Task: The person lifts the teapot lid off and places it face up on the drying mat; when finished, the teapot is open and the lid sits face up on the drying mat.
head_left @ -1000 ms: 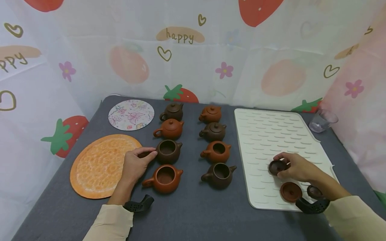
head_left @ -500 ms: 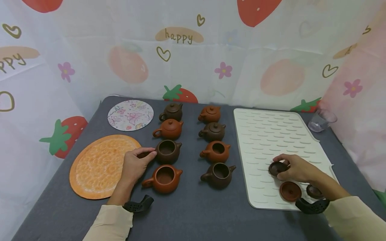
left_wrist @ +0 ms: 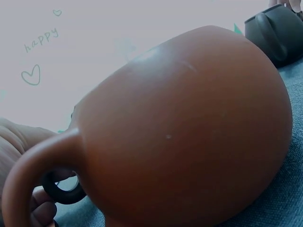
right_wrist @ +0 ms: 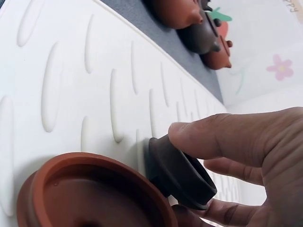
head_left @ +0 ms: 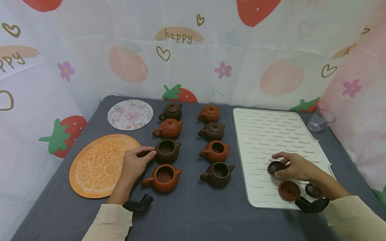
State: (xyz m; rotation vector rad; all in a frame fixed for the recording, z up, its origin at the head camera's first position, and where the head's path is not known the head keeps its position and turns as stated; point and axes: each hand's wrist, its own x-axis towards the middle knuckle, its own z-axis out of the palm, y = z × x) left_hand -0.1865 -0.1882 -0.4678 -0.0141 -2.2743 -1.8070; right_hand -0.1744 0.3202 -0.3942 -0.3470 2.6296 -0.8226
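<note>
the held lid looks like smooth clay, the tablecloth woven.

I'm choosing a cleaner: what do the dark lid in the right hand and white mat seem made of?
The dark lid: probably unglazed clay, smooth with low sheen. The white mat: perhaps silicone or plastic, matte, with moulded-looking ribs.

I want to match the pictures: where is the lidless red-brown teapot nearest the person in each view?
Head: the lidless red-brown teapot stands below centre, slightly left.
Left wrist: large, across the centre.
Right wrist: not visible.
Shared landmark: the "happy" print, top centre, upper left and, cut off, top right respectively.
</note>
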